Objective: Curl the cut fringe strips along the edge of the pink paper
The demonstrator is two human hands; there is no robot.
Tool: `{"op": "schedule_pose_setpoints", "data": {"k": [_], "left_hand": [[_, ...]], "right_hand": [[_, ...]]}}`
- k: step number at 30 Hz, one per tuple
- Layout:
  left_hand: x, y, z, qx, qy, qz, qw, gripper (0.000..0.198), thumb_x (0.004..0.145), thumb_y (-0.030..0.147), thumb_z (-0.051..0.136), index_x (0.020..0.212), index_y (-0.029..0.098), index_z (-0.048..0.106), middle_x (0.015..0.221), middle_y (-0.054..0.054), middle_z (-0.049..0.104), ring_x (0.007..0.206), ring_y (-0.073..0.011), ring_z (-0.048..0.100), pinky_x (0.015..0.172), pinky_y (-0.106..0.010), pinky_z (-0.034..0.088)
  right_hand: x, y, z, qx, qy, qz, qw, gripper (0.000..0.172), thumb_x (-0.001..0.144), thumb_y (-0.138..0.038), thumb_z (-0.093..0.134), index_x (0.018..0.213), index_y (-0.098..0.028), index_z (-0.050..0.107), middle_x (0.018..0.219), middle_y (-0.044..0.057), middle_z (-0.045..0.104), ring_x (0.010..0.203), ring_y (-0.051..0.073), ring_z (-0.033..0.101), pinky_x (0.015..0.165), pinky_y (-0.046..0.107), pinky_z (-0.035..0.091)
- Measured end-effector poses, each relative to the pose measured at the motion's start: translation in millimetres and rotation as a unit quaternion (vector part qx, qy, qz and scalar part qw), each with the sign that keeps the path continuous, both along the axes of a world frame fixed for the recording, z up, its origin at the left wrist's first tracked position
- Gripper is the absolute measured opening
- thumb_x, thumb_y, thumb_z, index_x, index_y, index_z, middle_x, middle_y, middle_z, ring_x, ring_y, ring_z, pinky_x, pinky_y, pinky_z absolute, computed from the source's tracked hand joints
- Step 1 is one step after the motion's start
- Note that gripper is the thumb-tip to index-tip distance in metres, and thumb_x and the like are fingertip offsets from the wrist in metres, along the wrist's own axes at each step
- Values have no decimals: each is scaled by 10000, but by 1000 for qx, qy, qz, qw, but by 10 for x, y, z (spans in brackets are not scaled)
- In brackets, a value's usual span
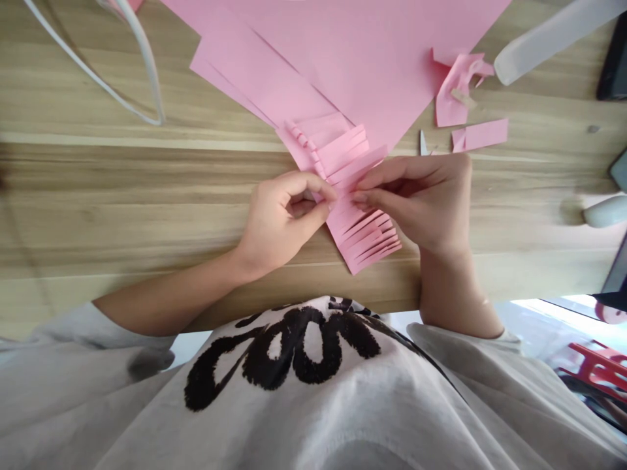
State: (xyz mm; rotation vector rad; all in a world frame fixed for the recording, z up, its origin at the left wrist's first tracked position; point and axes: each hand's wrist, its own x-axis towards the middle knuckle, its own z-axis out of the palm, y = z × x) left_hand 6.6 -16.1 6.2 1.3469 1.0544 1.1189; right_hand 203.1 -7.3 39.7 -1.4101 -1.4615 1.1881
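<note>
A strip of pink paper (353, 254) lies slantwise on the table, its right side cut into a fringe of narrow tabs. Toward its far end, several tabs are curled over into small rolls along the left edge. My left hand (289, 219) has thumb and forefinger pinched at the strip's left edge, beside the rolled tabs. My right hand (416, 199) pinches a fringe tab from the right between thumb and fingers. The tabs nearest my body fan out loose. The fingertips partly hide the middle of the strip.
Large pink paper sheets (372, 59) spread at the back, partly under the strip. Pink scraps (453, 91) and a cut piece (484, 134) lie right, near a small metal blade tip (423, 142). A white cable (147, 59) loops at the left; a whitish bar (553, 42) lies back right.
</note>
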Motion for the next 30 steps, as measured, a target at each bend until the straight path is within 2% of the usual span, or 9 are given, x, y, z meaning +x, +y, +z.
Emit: {"op": "schedule_pose_setpoints", "data": {"k": [6, 15, 18, 25, 30], "left_hand": [[1, 2, -13, 0, -6, 5, 1000, 137, 757, 37, 750, 810, 162, 758, 763, 15, 747, 677, -72, 665, 597, -147, 524], [5, -8, -16, 0, 13, 7, 1000, 72, 776, 122, 764, 809, 183, 750, 769, 4, 739, 677, -108, 663, 587, -208, 538], [0, -12, -15, -6, 17, 2, 1000, 65, 780, 133, 759, 814, 188, 747, 785, 2, 742, 693, -116, 667, 603, -220, 550], [3, -15, -11, -11, -10, -1, 1000, 130, 768, 70, 742, 822, 188, 753, 802, 11, 759, 724, -109, 698, 662, -211, 575], [-2, -11, -23, -6, -1, -1, 1000, 151, 760, 66, 750, 831, 199, 764, 797, 15, 747, 707, -107, 672, 623, -215, 537]], "right_hand": [[27, -9, 36, -13, -3, 22, 1000, 188, 773, -80, 804, 844, -253, 822, 853, 5, 813, 792, 188, 758, 728, 355, 636], [27, -21, 22, -19, -35, -6, 999, 126, 727, -117, 832, 795, -222, 815, 806, 3, 811, 763, 208, 764, 746, 388, 676], [16, -23, 29, -16, -31, -9, 999, 152, 705, -93, 834, 770, -227, 804, 792, -1, 807, 758, 203, 759, 742, 378, 667], [-10, -14, 6, -17, -10, 20, 1000, 165, 701, -75, 816, 717, -233, 770, 746, -13, 776, 730, 171, 719, 691, 336, 619], [3, 7, -11, -19, -29, 36, 999, 153, 746, -108, 803, 810, -246, 800, 836, 0, 805, 802, 196, 741, 747, 368, 630]]}}
